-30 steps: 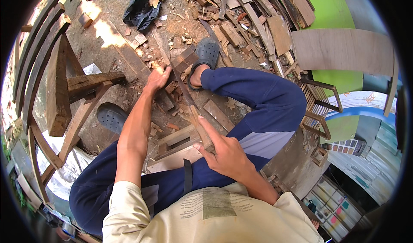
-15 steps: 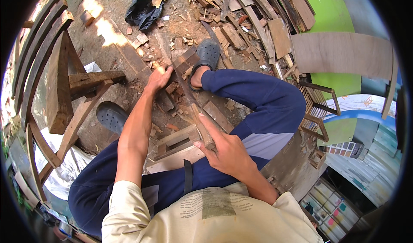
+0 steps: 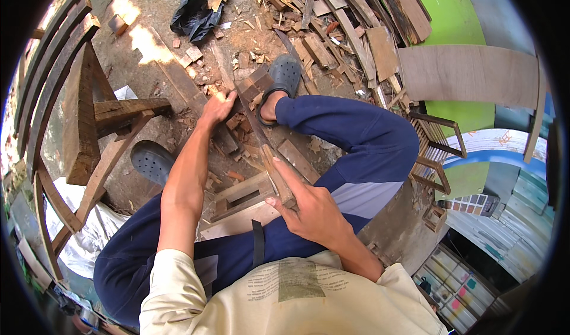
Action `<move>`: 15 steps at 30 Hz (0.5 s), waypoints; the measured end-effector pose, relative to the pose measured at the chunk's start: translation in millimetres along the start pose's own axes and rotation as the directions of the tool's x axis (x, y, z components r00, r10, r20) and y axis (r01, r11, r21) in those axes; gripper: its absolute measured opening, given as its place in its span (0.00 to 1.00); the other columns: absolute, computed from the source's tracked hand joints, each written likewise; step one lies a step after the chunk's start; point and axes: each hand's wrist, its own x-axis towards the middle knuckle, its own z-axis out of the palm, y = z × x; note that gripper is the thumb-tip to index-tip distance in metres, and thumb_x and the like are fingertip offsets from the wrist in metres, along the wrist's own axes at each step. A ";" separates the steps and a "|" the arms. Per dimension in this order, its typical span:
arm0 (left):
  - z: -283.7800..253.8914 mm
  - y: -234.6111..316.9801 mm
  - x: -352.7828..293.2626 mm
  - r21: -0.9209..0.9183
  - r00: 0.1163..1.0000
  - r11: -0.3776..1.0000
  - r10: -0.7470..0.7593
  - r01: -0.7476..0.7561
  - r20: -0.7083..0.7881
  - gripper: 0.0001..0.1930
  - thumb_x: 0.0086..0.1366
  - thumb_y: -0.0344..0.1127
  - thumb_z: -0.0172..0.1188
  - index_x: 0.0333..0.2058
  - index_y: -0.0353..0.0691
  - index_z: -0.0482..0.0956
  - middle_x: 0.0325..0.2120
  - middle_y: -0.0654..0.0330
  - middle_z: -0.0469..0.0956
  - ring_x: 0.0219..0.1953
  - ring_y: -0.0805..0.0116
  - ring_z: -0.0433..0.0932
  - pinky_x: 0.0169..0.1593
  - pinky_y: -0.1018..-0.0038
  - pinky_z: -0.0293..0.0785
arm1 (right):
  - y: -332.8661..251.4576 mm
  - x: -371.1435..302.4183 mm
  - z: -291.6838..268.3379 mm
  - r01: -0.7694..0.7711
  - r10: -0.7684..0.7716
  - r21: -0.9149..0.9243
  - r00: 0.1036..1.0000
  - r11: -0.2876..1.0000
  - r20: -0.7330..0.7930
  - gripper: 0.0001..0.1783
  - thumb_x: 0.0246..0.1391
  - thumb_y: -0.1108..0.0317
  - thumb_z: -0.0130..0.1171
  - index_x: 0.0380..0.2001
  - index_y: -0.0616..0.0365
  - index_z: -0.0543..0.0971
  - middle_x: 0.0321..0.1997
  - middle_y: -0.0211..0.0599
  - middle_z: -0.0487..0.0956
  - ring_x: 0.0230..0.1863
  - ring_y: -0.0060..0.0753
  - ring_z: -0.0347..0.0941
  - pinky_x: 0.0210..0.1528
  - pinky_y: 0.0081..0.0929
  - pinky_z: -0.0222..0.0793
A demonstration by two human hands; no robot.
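Wooden block (image 3: 252,89) gripped by left hand (image 3: 217,105); right hand (image 3: 312,207) clenched round blade handle (image 3: 278,178)

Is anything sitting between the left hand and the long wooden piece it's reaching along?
Nothing visible does. The left hand already rests on the far end of the long wooden piece, among loose wood scraps, while the right hand grips the near end.

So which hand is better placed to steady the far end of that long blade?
Probably the left hand: it already rests at the blade's far end, while the right hand grips the handle near the body.
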 end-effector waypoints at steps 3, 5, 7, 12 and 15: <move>-1.6 3.7 -2.7 0.006 1.000 1.000 -0.009 0.009 0.005 0.38 0.75 0.64 0.40 0.66 0.36 0.71 0.62 0.37 0.75 0.65 0.41 0.74 0.68 0.55 0.68 | 2.0 2.2 3.7 0.018 -0.019 -0.003 1.000 1.000 -0.007 0.41 0.63 0.62 0.66 0.72 0.70 0.62 0.52 0.66 0.81 0.33 0.59 0.83 0.35 0.43 0.78; -0.2 -1.6 -0.7 0.013 1.000 1.000 -0.006 0.006 -0.001 0.39 0.75 0.64 0.40 0.66 0.36 0.71 0.61 0.37 0.75 0.64 0.40 0.74 0.68 0.54 0.68 | 2.4 5.5 6.5 0.037 -0.037 -0.015 0.999 0.999 -0.021 0.40 0.64 0.62 0.67 0.72 0.70 0.63 0.54 0.64 0.81 0.31 0.58 0.83 0.34 0.41 0.78; 1.5 -9.1 1.5 -0.001 1.000 1.000 0.002 -0.002 -0.012 0.38 0.75 0.64 0.39 0.66 0.37 0.71 0.61 0.37 0.76 0.64 0.40 0.74 0.67 0.54 0.68 | 1.5 7.9 7.6 0.059 -0.060 -0.027 0.997 0.998 -0.040 0.41 0.64 0.61 0.67 0.72 0.70 0.63 0.53 0.64 0.82 0.31 0.58 0.83 0.34 0.41 0.78; 1.4 -4.4 2.1 -0.008 1.000 1.000 -0.002 0.002 0.016 0.37 0.75 0.64 0.39 0.66 0.39 0.72 0.60 0.36 0.76 0.63 0.38 0.75 0.66 0.53 0.69 | 1.4 5.8 4.0 0.034 -0.033 0.013 0.998 0.999 -0.057 0.40 0.64 0.61 0.66 0.72 0.69 0.63 0.46 0.65 0.82 0.27 0.59 0.80 0.34 0.44 0.77; 4.9 -14.4 6.0 -0.014 1.000 1.000 0.016 -0.016 -0.005 0.37 0.74 0.64 0.40 0.66 0.40 0.72 0.60 0.35 0.76 0.63 0.38 0.75 0.66 0.53 0.69 | 0.5 21.2 2.6 -0.017 0.017 0.014 1.000 1.000 -0.001 0.40 0.64 0.61 0.66 0.72 0.69 0.63 0.31 0.62 0.81 0.26 0.61 0.79 0.33 0.47 0.74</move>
